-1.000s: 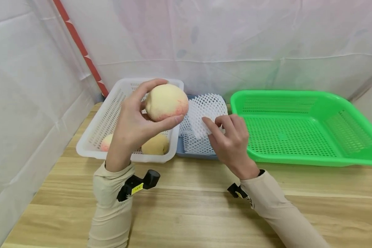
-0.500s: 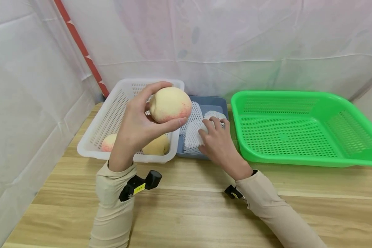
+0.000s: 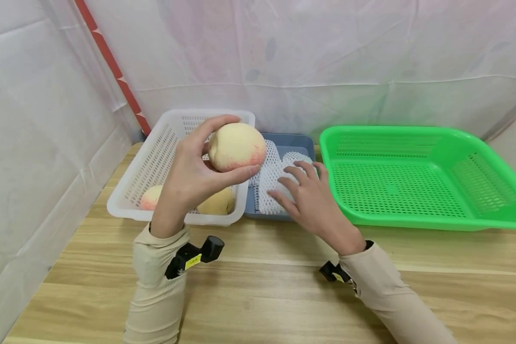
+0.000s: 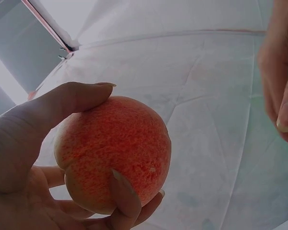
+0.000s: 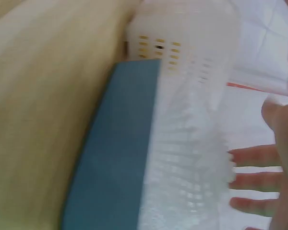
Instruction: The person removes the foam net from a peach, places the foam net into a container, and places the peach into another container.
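Note:
My left hand [image 3: 187, 177] holds a pale peach [image 3: 238, 147] with a red blush, raised above the right side of the white basket [image 3: 219, 220]. In the left wrist view, its thumb and fingers curl round the fruit. White foam fruit nets [image 3: 268, 184] lie overlapping in a shallow blue-grey tray [image 3: 292, 139]. Over the right part of the nets is my right hand [image 3: 311, 200], its fingers spread and slightly bent, pinching nothing. The right wrist view shows its fingertips close to a net [image 5: 182, 167]; whether they touch it, I cannot tell.
Another peach [image 3: 150, 197] and a yellow fruit [image 3: 217, 201] lie in the white basket, partly hidden by my left hand and wrist. A green basket [image 3: 417, 222] stands right of the tray. White sheeting [image 3: 309, 57] hangs behind, and a wooden tabletop [image 3: 258, 286] extends in front.
A foam net that my right hand held raised is now down on the others in the tray. The right hand has let go and spread its fingers. The left hand with the peach barely moved.

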The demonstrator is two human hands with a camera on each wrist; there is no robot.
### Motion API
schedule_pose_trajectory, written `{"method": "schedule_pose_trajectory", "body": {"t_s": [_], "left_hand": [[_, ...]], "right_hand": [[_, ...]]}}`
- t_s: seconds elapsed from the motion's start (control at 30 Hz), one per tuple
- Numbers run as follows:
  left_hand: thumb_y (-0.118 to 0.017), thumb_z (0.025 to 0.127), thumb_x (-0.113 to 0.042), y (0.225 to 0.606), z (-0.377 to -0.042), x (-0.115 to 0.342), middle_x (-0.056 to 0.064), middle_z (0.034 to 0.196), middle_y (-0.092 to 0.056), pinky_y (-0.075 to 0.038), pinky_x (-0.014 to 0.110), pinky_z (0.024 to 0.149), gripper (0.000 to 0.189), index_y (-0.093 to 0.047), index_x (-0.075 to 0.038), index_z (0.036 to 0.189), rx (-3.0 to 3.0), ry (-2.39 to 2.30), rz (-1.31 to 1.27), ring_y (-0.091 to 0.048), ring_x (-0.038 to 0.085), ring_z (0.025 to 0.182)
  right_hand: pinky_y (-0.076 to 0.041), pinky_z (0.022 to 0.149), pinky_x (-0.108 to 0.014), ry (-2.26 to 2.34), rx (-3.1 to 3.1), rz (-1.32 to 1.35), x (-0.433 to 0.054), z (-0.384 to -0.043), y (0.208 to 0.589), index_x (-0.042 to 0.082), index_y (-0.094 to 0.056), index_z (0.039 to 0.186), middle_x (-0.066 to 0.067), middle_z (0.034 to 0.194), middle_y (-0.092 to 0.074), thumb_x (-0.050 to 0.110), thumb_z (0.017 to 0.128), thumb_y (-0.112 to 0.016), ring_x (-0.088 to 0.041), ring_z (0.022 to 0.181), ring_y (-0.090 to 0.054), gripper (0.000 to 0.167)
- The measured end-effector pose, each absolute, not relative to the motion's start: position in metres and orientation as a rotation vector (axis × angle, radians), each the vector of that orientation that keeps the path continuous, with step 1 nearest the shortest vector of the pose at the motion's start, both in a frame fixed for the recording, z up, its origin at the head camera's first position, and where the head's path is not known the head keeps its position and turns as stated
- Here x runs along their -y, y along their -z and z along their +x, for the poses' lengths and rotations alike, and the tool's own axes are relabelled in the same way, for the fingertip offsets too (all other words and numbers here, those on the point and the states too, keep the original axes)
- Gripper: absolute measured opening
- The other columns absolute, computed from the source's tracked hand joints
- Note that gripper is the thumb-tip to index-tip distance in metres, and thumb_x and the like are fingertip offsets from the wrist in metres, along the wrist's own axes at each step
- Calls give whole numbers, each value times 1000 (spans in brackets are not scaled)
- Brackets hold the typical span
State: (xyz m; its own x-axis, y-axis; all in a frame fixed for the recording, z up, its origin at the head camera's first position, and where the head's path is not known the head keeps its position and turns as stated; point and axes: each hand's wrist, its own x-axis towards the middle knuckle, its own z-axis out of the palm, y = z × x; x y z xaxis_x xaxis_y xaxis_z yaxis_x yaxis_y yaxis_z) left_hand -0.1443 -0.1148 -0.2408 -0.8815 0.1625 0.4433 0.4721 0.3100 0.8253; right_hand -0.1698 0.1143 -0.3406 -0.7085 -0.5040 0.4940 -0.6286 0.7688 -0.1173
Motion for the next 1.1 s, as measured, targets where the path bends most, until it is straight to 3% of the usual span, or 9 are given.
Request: {"method": "schedule_pose_trajectory", "body": {"t_s": [0.13,0.27,0.57,0.83,1.1], "left_hand": [[-87,68,-14,240,-143,115,-2,122,-57,-58,39,66,68,-57,-16,130,2307,1604,-556,-58,23,93],[-87,68,-14,240,-143,115,-2,122,-58,-57,39,67,68,-58,-15,129,2307,1600,-564,-58,21,95],[-87,69,-18,242,-145,120,-3,121,-58,-55,41,70,66,-58,-17,129,2347,1566,-544,-56,21,96],[-86,72,-25,244,-152,141,1,124,-56,-52,43,75,68,-55,-18,132,2528,1471,-464,-56,29,96],[-85,72,-25,250,-150,160,6,122,-57,-51,43,75,67,-55,-15,131,2602,1388,-416,-57,30,93]], "right_hand": [[-34,91,-55,-606,2225,864,-117,-170,332,1,-68,97,-15,100,-66,15,90,-61,-37,102,-53,17],[-39,86,-53,-668,2138,832,-118,-169,327,-1,-68,93,-15,93,-67,9,87,-63,-38,95,-56,13],[-45,84,-51,-614,2215,769,-118,-169,328,0,-69,94,-15,93,-68,15,88,-65,-37,93,-59,17],[-54,64,-42,-576,2347,693,-95,-172,327,4,-70,101,-11,97,-69,30,91,-63,-30,92,-64,29],[-54,56,-43,-523,2453,617,-77,-169,328,6,-70,102,-10,94,-71,42,90,-63,-28,87,-66,38]]}}
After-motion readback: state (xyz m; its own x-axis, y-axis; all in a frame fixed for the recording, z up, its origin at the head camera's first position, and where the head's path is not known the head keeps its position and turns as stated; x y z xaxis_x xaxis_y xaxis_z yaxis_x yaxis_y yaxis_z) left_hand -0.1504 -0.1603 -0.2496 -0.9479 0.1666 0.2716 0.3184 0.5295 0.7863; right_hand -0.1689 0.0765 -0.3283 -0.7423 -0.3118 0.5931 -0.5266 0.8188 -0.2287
